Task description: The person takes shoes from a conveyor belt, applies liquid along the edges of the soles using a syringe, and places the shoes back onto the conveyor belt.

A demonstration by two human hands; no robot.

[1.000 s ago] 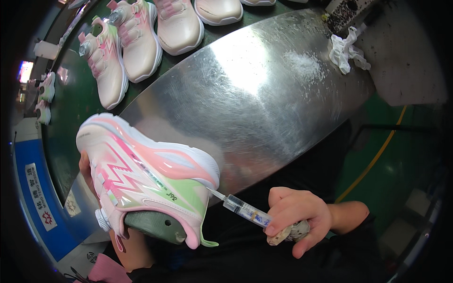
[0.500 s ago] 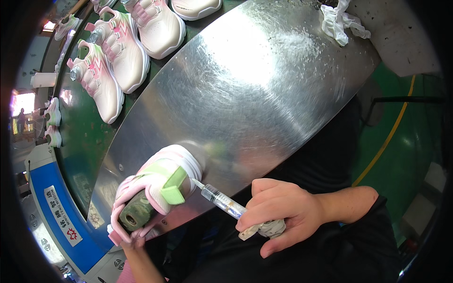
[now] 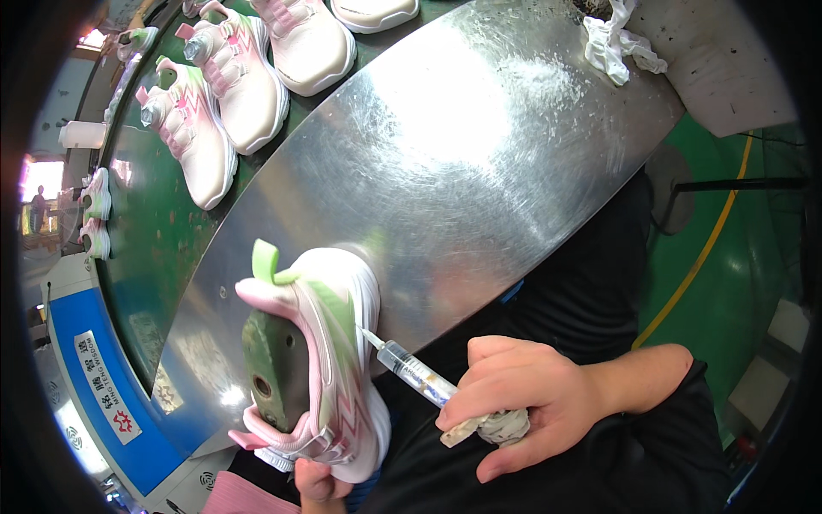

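A pink, white and green sneaker [image 3: 342, 343] is tilted on its side over the near left edge of the metal tabletop. A dark green shoe last [image 3: 278, 364] fills its opening. My left hand [image 3: 318, 484] grips the sneaker at its lower front end; most of the fingers are hidden under it. Closed around a clear syringe [image 3: 415, 373], my right hand [image 3: 531, 398] has its fingers wrapped over the barrel. Its tip meets the sneaker's side, just above the white sole. A crumpled, greyish-white wad [image 3: 497, 427] sits at the syringe's rear, within the same hand.
Several matching sneakers [image 3: 244, 86] stand on the green conveyor [image 3: 141, 283] at far left. The shiny metal tabletop [image 3: 394, 197] reaches to the upper right, with a crumpled white cloth [image 3: 610, 51] at its far end. A blue panel [image 3: 107, 385] borders the left.
My left hand has turned the sneaker, so its side and opening now show. The syringe tip has shifted slightly right, from the heel area to the side. The conveyor sneakers have moved right and up.
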